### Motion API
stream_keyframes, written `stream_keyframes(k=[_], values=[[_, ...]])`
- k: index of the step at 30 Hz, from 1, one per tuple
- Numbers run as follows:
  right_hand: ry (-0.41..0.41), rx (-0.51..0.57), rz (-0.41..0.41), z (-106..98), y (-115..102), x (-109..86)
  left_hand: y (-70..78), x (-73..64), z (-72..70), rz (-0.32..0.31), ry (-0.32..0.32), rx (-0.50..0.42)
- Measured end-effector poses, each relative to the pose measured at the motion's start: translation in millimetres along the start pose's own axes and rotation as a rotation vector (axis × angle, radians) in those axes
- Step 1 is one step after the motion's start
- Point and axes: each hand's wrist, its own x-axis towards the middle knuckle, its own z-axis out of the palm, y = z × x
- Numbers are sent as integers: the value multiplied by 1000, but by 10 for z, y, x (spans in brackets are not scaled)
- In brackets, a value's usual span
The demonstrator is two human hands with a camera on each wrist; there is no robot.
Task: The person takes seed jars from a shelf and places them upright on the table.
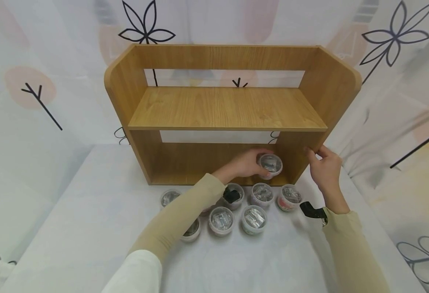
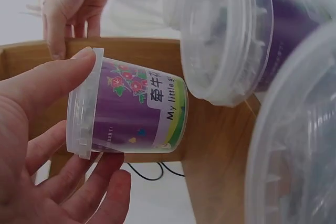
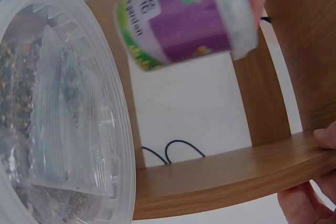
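Observation:
My left hand (image 1: 244, 165) holds a small lidded plastic cup (image 1: 271, 163) by its lid, at the right end of the lower shelf opening. In the left wrist view the cup (image 2: 139, 108) is purple with printed flowers and "My little" lettering, its clear lid toward the palm. My right hand (image 1: 325, 167) grips the right side panel (image 1: 307, 146) of the wooden shelf (image 1: 229, 108), thumb on the inner face and fingers outside. Seen from the right wrist, the held cup (image 3: 189, 19) hangs inside the shelf, and fingers (image 3: 299, 205) wrap the panel's edge.
Several similar cups with clear lids stand in front of the shelf on the white table (image 1: 90, 232), including a cup (image 1: 290, 198) near the right hand and a front cup (image 1: 253, 219). My left forearm (image 1: 179, 213) partly covers some of them. A patterned cloth (image 1: 214, 24) hangs behind.

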Motion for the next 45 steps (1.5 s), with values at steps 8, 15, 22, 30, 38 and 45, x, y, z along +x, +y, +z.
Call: stream_keyframes(k=[8, 15, 22, 30, 38, 45], values=[[11, 0, -14, -2, -1, 6, 155, -132, -82, 68, 15, 83], [21, -2, -32, -3, -6, 7, 213, -267, -116, 165, 20, 97], [33, -2, -39, 5, 2, -2, 290, -450, -85, 188, -6, 135], [20, 3, -18, 3, 30, 14, 420, -602, -54, 186, -46, 104], [14, -11, -16, 0, 37, 3, 469, -703, 3, 154, -126, 51], [18, -14, -18, 1, 17, 12, 507, -744, 66, 139, -157, 40]])
